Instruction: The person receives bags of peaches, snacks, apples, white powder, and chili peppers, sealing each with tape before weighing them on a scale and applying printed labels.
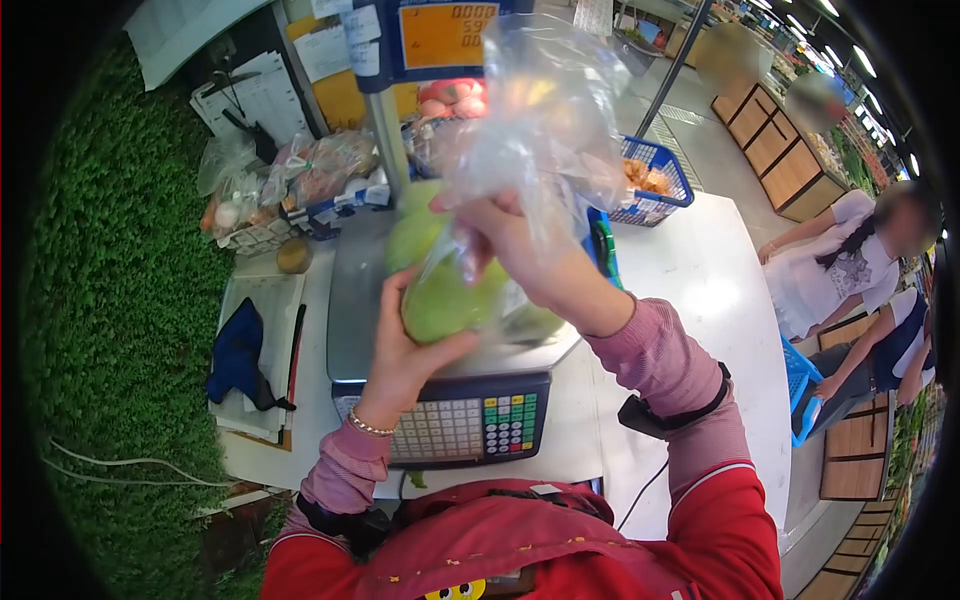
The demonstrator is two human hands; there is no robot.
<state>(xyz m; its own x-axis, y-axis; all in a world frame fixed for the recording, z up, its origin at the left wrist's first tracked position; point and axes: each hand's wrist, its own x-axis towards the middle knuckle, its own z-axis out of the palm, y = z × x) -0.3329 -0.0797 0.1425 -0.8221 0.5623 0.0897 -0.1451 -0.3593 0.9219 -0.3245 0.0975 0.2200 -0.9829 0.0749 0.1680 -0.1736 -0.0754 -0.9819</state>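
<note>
My right hand (520, 245) is closed on a clear plastic bag (555, 90), whose loose top stands up above my fingers. Below it, my left hand (405, 345) cups a large smooth green fruit (455, 305) from the near left side, thumb and fingers spread around it. More green fruit (412, 235) lies just behind, partly covered by the bag and my right hand. All this is over the metal plate of a price scale (355, 290). The scale's keypad (440, 430) faces me, and its orange display (448, 35) reads 0.000 at the top.
Bagged goods (330, 165) crowd the back left of the white counter (690, 300). A blue basket (650, 180) with brownish items stands at the back right. On the left lies a dark blue cloth item (238, 350). Two people stand at right, near a light blue basket (798, 385).
</note>
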